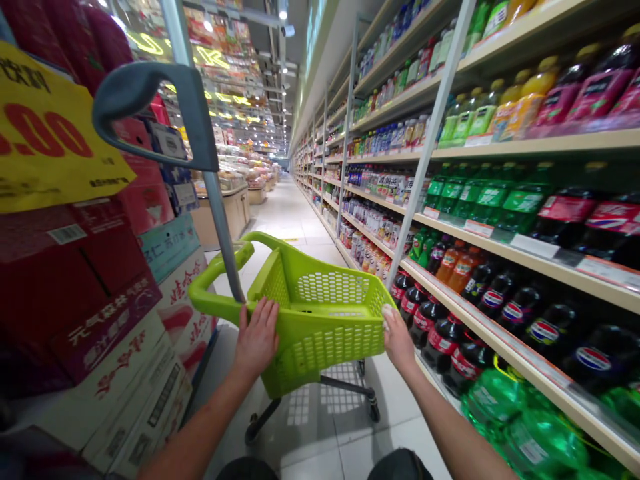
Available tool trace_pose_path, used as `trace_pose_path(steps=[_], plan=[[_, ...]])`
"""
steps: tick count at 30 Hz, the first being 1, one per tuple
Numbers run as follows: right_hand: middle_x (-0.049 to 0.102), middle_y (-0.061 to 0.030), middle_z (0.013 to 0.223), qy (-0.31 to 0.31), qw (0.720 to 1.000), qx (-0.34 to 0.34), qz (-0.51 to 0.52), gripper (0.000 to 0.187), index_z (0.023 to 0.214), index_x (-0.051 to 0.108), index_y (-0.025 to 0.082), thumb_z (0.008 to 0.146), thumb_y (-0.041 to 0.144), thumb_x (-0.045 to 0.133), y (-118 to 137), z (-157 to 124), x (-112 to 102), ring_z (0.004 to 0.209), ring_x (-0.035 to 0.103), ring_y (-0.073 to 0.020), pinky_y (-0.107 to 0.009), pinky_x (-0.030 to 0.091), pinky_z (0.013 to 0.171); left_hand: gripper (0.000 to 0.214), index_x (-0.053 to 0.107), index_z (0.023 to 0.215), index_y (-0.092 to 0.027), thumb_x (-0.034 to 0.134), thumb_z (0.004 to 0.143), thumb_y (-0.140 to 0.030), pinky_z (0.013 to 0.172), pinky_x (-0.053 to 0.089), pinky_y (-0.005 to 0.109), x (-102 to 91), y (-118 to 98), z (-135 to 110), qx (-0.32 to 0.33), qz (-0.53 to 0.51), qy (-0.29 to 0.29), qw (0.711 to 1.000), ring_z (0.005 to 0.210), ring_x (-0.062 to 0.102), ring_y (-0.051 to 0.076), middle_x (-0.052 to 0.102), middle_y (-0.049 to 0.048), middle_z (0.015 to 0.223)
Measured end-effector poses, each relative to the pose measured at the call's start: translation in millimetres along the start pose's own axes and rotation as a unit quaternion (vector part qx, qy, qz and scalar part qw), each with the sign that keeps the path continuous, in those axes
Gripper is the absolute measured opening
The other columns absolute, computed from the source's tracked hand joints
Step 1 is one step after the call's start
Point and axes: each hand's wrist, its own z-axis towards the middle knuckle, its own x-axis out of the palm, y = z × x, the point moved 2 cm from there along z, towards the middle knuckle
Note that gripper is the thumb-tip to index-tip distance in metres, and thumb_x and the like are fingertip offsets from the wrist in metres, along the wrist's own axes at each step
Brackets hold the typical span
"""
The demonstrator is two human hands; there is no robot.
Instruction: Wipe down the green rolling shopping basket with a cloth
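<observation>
A lime-green shopping cart (325, 347) with perforated basket walls stands in front of me, turned sideways across the aisle. My left hand (257, 337) grips its near rim at the left, fingers folded over the edge beside the grey pole (229, 233). At the right corner of the basket, my right hand (397, 339) has its fingers closed against the rim, with a crumpled white cloth or tissue (387, 313) pressed under them. The visible part of the basket floor shows only a small dark mark. A grey hooked handle (200, 127) tops the pole.
Shelves of bottled drinks (500, 193) line the right side, close to my right arm. Large green bottles (530, 413) sit low there. Stacked cartons (105, 320) under a yellow price sign (55, 133) crowd the left. Pale floor tiles (285, 207) stretch down the aisle.
</observation>
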Motion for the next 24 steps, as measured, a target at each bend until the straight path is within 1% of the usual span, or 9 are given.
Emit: trace_pose_path(steps=[3, 5, 9, 11, 13, 17, 19, 22, 24], plan=[[0.048, -0.0126, 0.127, -0.017, 0.999, 0.046, -0.017, 0.047, 0.113, 0.057, 0.013, 0.072, 0.006, 0.037, -13.8, 4.3, -4.7, 0.122, 0.041, -0.0232, -0.044, 0.036, 0.102, 0.048, 0.050, 0.120, -0.009, 0.040, 0.074, -0.015, 0.109, 0.010, 0.052, 3.0, -2.7, 0.9, -0.007, -0.001, -0.013, 1.000, 0.124, 0.039, 0.028, 0.053, 0.0139, 0.126], [0.049, -0.0126, 0.127, -0.004, 1.000, 0.003, 0.002, 0.049, 0.115, 0.056, 0.013, 0.071, 0.004, 0.037, 12.6, 3.9, 4.3, 0.124, 0.039, -0.0226, -0.044, 0.033, 0.104, 0.047, 0.050, 0.120, -0.008, 0.040, 0.074, -0.015, 0.108, 0.010, 0.053, 4.9, -4.0, 1.9, -0.011, 0.000, -0.018, 1.000, 0.123, 0.039, 0.029, 0.053, 0.0151, 0.125], [0.042, -0.0118, 0.134, 0.034, 0.987, -0.135, 0.085, 0.060, 0.123, 0.050, 0.013, 0.067, -0.001, 0.036, 90.8, -1.6, 30.2, 0.131, 0.027, -0.0208, -0.045, 0.028, 0.108, 0.048, 0.049, 0.120, -0.007, 0.041, 0.074, -0.016, 0.108, 0.009, 0.053, 5.5, -3.7, 3.4, -0.012, -0.001, -0.011, 1.000, 0.123, 0.039, 0.029, 0.053, 0.0153, 0.125], [0.040, -0.0102, 0.136, 0.050, 0.978, -0.173, 0.110, 0.062, 0.124, 0.049, 0.015, 0.065, -0.001, 0.036, 105.7, -3.0, 34.8, 0.132, 0.024, -0.0196, -0.044, 0.028, 0.108, 0.048, 0.049, 0.120, -0.007, 0.041, 0.074, -0.016, 0.109, 0.009, 0.053, 4.2, -2.7, 3.2, -0.010, 0.000, -0.007, 1.000, 0.123, 0.039, 0.028, 0.053, 0.0147, 0.125], [0.042, -0.0103, 0.135, 0.051, 0.979, -0.169, 0.100, 0.061, 0.123, 0.050, 0.015, 0.066, -0.001, 0.036, 93.6, -2.4, 31.0, 0.131, 0.028, -0.0192, -0.043, 0.031, 0.106, 0.048, 0.049, 0.121, -0.008, 0.041, 0.074, -0.016, 0.109, 0.009, 0.052, 3.1, -2.3, 2.4, -0.009, 0.002, -0.005, 1.000, 0.124, 0.039, 0.028, 0.053, 0.0143, 0.125], [0.049, -0.0127, 0.127, 0.029, 0.998, -0.060, -0.003, 0.050, 0.116, 0.054, 0.015, 0.070, 0.004, 0.039, 30.6, 2.2, 8.9, 0.122, 0.041, -0.0225, -0.043, 0.037, 0.099, 0.047, 0.050, 0.119, -0.007, 0.040, 0.074, -0.015, 0.109, 0.008, 0.051, 3.8, -4.7, 1.4, -0.014, 0.004, -0.006, 1.000, 0.123, 0.039, 0.028, 0.053, 0.0142, 0.125], [0.049, -0.0128, 0.126, 0.041, 0.997, -0.026, -0.066, 0.044, 0.113, 0.055, 0.017, 0.070, 0.010, 0.046, 11.1, 4.8, -0.8, 0.119, 0.043, -0.0256, -0.047, 0.035, 0.098, 0.046, 0.050, 0.119, -0.007, 0.040, 0.075, -0.016, 0.109, 0.007, 0.051, 5.0, -6.4, 2.0, -0.021, 0.004, -0.008, 1.000, 0.123, 0.039, 0.028, 0.053, 0.0145, 0.124], [0.050, -0.0140, 0.125, 0.058, 0.992, -0.013, -0.112, 0.033, 0.103, 0.057, 0.017, 0.070, 0.020, 0.056, 11.7, 11.4, -5.5, 0.115, 0.044, -0.0290, -0.048, 0.036, 0.093, 0.046, 0.050, 0.118, -0.007, 0.040, 0.075, -0.016, 0.109, 0.006, 0.052, 6.1, -8.2, 3.6, -0.027, 0.000, -0.012, 1.000, 0.123, 0.039, 0.028, 0.054, 0.0144, 0.124], [0.056, -0.0143, 0.112, 0.054, 0.994, -0.006, -0.091, 0.024, 0.091, 0.057, 0.016, 0.070, 0.028, 0.059, 24.0, 18.1, -2.0, 0.105, 0.051, -0.0274, -0.042, 0.041, 0.085, 0.046, 0.050, 0.118, -0.008, 0.040, 0.074, -0.015, 0.109, 0.007, 0.052, 6.0, -8.4, 4.2, -0.025, -0.004, -0.011, 1.000, 0.123, 0.039, 0.028, 0.054, 0.0141, 0.124]])
